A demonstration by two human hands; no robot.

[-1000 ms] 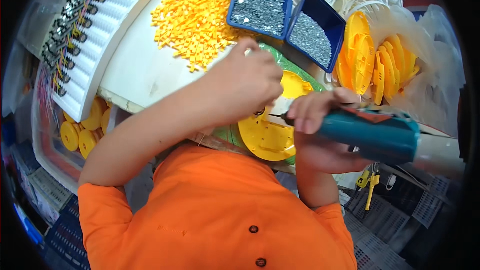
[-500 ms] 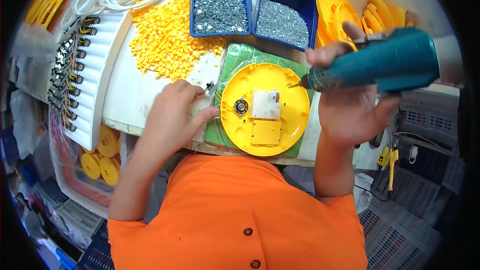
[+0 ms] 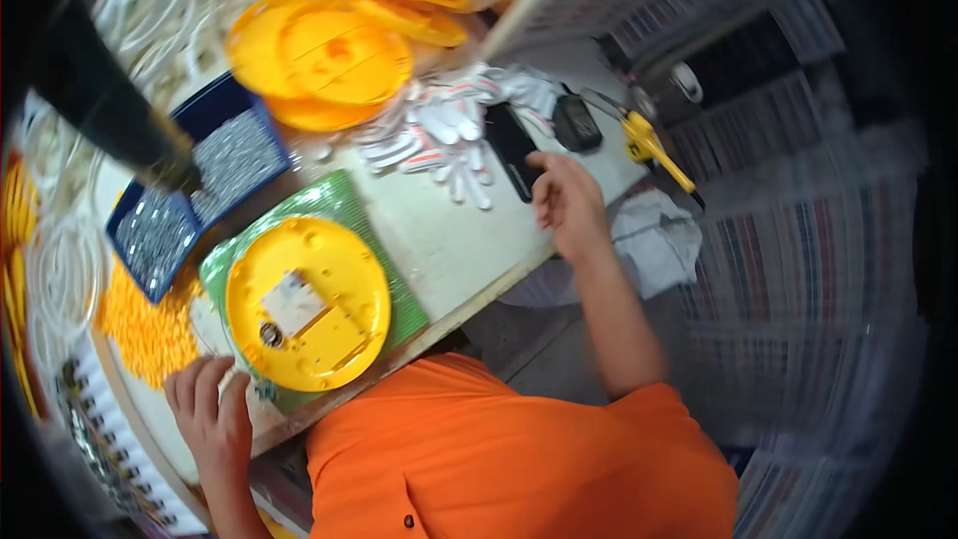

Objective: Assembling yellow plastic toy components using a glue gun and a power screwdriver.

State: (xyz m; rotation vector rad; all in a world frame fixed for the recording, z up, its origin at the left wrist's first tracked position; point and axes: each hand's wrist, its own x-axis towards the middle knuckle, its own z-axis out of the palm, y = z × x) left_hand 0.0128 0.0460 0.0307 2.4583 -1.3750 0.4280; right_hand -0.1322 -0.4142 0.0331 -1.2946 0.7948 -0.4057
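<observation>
Yellow disc (image 3: 341, 256): landmark, atop green mat (image 3: 403, 307) | Left hand (image 3: 212, 417): left of disc, fingers half-curled, grasp unclear | Right hand (image 3: 571, 205): right of disc beside black phone (image 3: 511, 145), fingers loosely bent, seemingly empty | Change: driver (image 3: 112, 110) released, now upper left of disc; tool use apparently paused

The round yellow plate (image 3: 351, 269) lay flat on a green mat (image 3: 407, 311). A white box (image 3: 293, 305) and a small dark ring (image 3: 270, 335) sat in it, close together. The black slab (image 3: 513, 153) was long and thin, and lay flat on the white table (image 3: 449, 250).
</observation>
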